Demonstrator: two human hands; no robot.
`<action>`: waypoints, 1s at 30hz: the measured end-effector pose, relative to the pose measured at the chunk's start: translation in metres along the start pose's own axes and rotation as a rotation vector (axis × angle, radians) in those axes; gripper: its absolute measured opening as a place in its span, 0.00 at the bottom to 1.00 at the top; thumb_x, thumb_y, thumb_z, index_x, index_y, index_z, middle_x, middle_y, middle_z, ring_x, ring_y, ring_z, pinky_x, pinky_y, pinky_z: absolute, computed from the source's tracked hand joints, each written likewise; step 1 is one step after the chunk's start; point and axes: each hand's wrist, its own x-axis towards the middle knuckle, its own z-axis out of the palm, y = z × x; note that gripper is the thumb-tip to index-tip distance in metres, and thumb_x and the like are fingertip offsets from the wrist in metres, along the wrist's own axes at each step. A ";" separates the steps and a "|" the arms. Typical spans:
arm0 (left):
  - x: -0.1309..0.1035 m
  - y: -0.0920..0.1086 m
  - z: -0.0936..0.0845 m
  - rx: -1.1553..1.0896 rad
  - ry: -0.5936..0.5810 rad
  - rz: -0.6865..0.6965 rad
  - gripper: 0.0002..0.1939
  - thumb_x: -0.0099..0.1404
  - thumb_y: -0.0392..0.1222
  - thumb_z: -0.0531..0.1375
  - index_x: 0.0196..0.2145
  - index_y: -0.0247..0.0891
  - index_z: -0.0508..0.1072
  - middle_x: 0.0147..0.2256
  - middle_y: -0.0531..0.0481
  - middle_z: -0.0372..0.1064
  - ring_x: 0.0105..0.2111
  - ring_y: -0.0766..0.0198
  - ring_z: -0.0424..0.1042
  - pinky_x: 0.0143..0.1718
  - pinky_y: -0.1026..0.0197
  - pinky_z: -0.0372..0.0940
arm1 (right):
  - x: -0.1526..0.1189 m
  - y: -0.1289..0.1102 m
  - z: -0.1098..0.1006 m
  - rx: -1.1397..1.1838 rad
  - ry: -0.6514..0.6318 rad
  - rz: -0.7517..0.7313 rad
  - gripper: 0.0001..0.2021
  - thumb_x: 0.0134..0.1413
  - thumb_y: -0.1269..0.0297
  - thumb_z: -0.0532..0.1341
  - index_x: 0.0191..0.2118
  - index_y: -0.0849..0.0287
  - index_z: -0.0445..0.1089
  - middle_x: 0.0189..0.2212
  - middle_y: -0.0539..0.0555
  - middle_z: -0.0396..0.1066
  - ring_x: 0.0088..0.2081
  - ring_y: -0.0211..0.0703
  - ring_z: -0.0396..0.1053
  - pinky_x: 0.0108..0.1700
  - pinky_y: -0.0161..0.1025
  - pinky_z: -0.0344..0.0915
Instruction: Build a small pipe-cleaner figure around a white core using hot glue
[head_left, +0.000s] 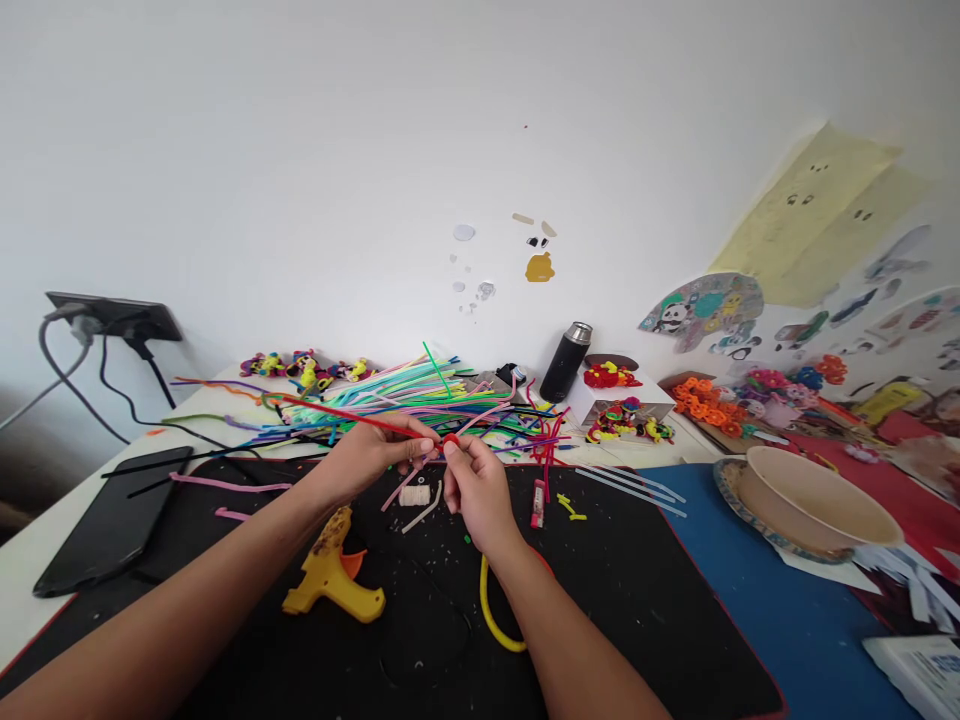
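Both hands meet above the far part of the black mat [600, 600]. My left hand [386, 450] pinches a red pipe cleaner [337, 411], whose long end runs out to the upper left. The fingers of my right hand [474, 485] are closed on the same pipe cleaner near its bent, curled red end [450, 440]. A pink pipe cleaner piece [396, 492] slants below the left fingertips; whether it is held I cannot tell. Just under the hands lie a white spool of thread [415, 495] and a pale strip [424, 510].
A yellow glue gun [334, 580] lies near my left forearm, a yellow ring [491, 610] by the right. Behind is a heap of pipe cleaners [375, 395]. A black bottle [566, 362], clear glue sticks [637, 488] and a bowl [817, 500] stand or lie rightward; a black tablet [112, 530] is left.
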 end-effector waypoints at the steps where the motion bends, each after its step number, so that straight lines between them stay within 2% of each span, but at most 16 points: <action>1: 0.000 -0.001 0.000 -0.002 -0.007 -0.011 0.19 0.53 0.54 0.73 0.34 0.36 0.82 0.27 0.50 0.75 0.26 0.64 0.69 0.29 0.62 0.65 | 0.000 0.001 0.000 0.006 0.011 -0.001 0.17 0.60 0.47 0.63 0.35 0.57 0.65 0.13 0.39 0.60 0.12 0.31 0.53 0.15 0.30 0.47; 5: 0.001 -0.003 -0.004 0.002 -0.003 -0.023 0.19 0.53 0.54 0.74 0.35 0.36 0.81 0.27 0.50 0.75 0.26 0.64 0.70 0.29 0.62 0.65 | 0.002 0.002 -0.001 0.008 0.027 0.001 0.18 0.59 0.46 0.64 0.35 0.56 0.64 0.12 0.39 0.59 0.12 0.31 0.53 0.16 0.30 0.48; 12: 0.005 0.001 -0.008 0.031 0.028 -0.005 0.20 0.49 0.56 0.74 0.28 0.36 0.80 0.23 0.50 0.74 0.22 0.65 0.67 0.26 0.63 0.63 | 0.000 0.003 0.001 -0.066 -0.045 0.018 0.18 0.59 0.45 0.63 0.34 0.55 0.64 0.12 0.37 0.54 0.11 0.32 0.50 0.16 0.32 0.45; 15: 0.003 0.004 -0.011 0.138 0.029 0.036 0.17 0.51 0.55 0.73 0.27 0.37 0.81 0.23 0.50 0.75 0.23 0.63 0.69 0.27 0.62 0.65 | -0.003 0.005 0.000 -0.174 -0.097 -0.005 0.16 0.62 0.47 0.62 0.33 0.55 0.65 0.13 0.38 0.55 0.12 0.32 0.50 0.17 0.32 0.44; 19: -0.001 0.005 -0.014 0.395 -0.027 0.140 0.11 0.59 0.50 0.68 0.29 0.40 0.83 0.28 0.49 0.79 0.29 0.57 0.75 0.32 0.61 0.67 | -0.006 0.008 -0.002 -0.360 -0.158 -0.071 0.13 0.63 0.53 0.62 0.33 0.56 0.68 0.17 0.41 0.57 0.17 0.33 0.53 0.22 0.32 0.47; 21: -0.001 0.004 -0.015 0.438 -0.043 0.145 0.11 0.60 0.50 0.66 0.29 0.41 0.83 0.28 0.50 0.79 0.30 0.57 0.75 0.32 0.61 0.67 | -0.006 0.009 -0.002 -0.385 -0.168 -0.070 0.11 0.63 0.54 0.62 0.33 0.56 0.68 0.17 0.42 0.58 0.18 0.33 0.54 0.22 0.32 0.48; 26: 0.002 0.002 -0.014 0.339 -0.019 0.117 0.15 0.59 0.54 0.67 0.28 0.38 0.81 0.26 0.50 0.76 0.27 0.60 0.71 0.31 0.62 0.65 | -0.004 0.009 0.000 -0.273 -0.155 0.002 0.14 0.62 0.50 0.62 0.34 0.56 0.67 0.15 0.40 0.57 0.15 0.33 0.53 0.19 0.31 0.48; 30: 0.001 0.006 -0.010 0.221 0.050 0.081 0.20 0.55 0.59 0.70 0.30 0.37 0.81 0.24 0.51 0.74 0.25 0.62 0.68 0.28 0.63 0.64 | -0.005 0.003 0.001 -0.147 -0.154 0.022 0.17 0.61 0.46 0.63 0.36 0.56 0.66 0.16 0.40 0.61 0.13 0.31 0.54 0.17 0.30 0.49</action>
